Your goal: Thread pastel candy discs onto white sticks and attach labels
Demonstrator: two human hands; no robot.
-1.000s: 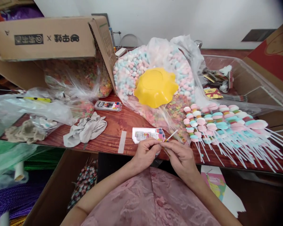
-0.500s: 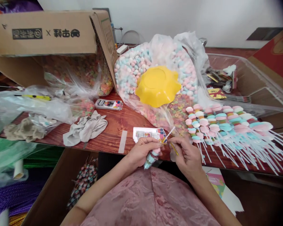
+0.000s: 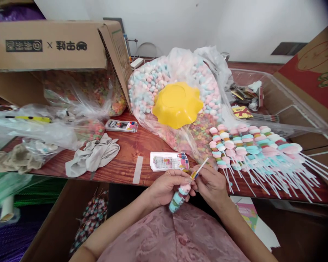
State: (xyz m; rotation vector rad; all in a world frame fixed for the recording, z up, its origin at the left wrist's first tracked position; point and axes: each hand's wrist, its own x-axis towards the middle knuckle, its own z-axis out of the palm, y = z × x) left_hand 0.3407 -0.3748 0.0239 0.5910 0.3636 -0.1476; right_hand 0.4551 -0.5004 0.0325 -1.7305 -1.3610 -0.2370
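My left hand [image 3: 168, 185] is closed round a candy skewer [image 3: 179, 197] of pink and blue sweets, its white stick [image 3: 202, 165] pointing up to the right. My right hand [image 3: 211, 183] pinches the stick just above the sweets, where a small coloured piece sits. Both hands hover at the near edge of the red-brown table [image 3: 125, 162]. A stack of printed cards [image 3: 168, 161] lies just beyond them. Finished skewers [image 3: 251, 145] lie in a pile to the right.
A big clear bag of pastel sweets [image 3: 153, 83] holds an upturned yellow bowl [image 3: 177, 103]. A cardboard box [image 3: 49, 45] lies on its side at the back left above bags of cereal rings. Grey cloths [image 3: 94, 156], a clear plastic tub [image 3: 278, 98] and a floor carton [image 3: 91, 218] surround me.
The sweets end of the skewer has come into view below my left hand. My right hand has moved back in against the stick after pulling slightly away.
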